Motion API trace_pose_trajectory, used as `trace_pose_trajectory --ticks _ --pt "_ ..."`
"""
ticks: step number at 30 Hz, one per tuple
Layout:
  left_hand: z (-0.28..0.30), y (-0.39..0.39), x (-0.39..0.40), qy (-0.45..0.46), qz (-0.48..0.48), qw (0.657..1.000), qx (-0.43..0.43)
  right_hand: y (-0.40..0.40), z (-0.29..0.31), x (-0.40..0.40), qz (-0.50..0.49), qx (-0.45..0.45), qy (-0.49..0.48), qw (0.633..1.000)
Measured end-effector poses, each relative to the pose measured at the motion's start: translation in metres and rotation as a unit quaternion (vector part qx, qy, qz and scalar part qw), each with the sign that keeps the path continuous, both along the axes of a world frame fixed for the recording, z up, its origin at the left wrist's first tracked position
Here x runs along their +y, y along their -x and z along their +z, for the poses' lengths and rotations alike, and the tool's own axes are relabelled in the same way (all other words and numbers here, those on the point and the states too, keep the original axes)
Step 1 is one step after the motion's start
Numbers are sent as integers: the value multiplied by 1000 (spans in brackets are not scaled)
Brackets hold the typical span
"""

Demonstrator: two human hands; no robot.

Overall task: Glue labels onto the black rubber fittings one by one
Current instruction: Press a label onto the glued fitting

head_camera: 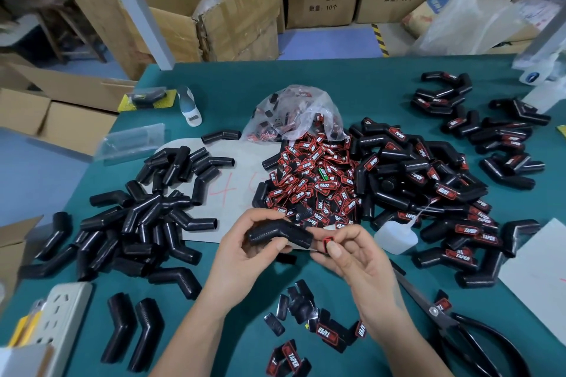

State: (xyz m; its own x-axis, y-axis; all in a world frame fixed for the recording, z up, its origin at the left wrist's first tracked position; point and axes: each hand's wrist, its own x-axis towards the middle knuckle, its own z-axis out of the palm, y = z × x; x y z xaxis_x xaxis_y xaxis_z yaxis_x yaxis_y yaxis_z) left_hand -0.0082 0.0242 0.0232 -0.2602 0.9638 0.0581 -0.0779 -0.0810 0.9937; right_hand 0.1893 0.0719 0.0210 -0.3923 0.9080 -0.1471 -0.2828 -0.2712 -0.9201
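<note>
My left hand (245,249) grips a bent black rubber fitting (280,234) just above the green table. Right beside its right end, my right hand (346,257) pinches a small red-and-black label (327,244) between thumb and forefinger. A heap of red-and-black labels (312,184) lies behind the hands, spilling from a clear plastic bag (294,113). Bare fittings (147,223) are piled at the left. Fittings that carry labels (435,190) are piled at the right. A white glue bottle (398,236) lies on its side right of my right hand.
Black scissors (459,324) lie at the lower right, a few loose labels (309,321) near the front edge. A power strip (61,315) sits lower left, a white sheet (545,275) at the right. Cardboard boxes (214,9) stand behind the green table (352,76).
</note>
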Motion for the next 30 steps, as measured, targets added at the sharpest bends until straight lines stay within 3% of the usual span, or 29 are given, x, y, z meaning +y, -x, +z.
trace_pose_trajectory --ticks 4,11,30 --pt "-3 -2 1 -9 11 1000 -15 1 2 0 8 9 15 1000" --pt "-9 -6 2 -51 -58 993 -93 3 8 -2 25 -12 7 1000" --pt "-10 -8 4 -14 -50 996 -79 -4 6 0 -9 -90 -35 995"
